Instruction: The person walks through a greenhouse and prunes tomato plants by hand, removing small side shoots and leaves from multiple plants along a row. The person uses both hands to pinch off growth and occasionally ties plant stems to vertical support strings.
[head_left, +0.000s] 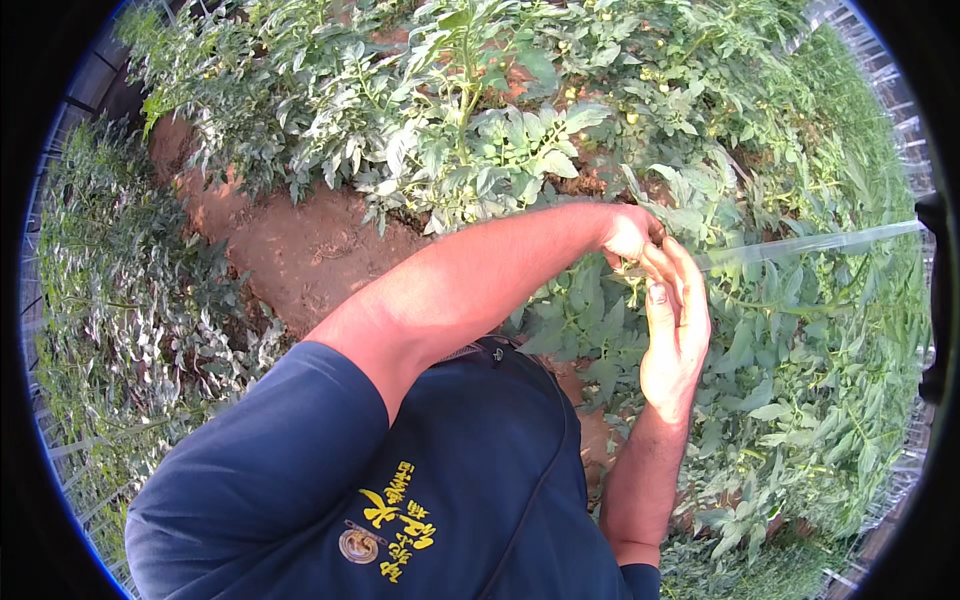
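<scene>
My left hand (632, 234) reaches across from the left, its fingers curled and bent down beside the fingertips of my right hand (679, 322). The right hand points upward, fingers close together and thumb alongside. A translucent plastic strip (810, 244) runs taut from the right-hand fingers to the right rim of the view. Part of a thin green stem shows between the two hands. What the left fingertips grip is hidden by the hand itself. Leaves of a tomato plant (585, 307) lie just below and around the hands.
Dense tomato plants (465, 142) stand ahead, some bearing small green tomatoes (632, 118). More plants (127, 300) line the left side. A bare soil path (300, 240) runs between them. Upright pale strings (889, 97) show at the right rim. My dark shirt (465, 450) bears yellow writing.
</scene>
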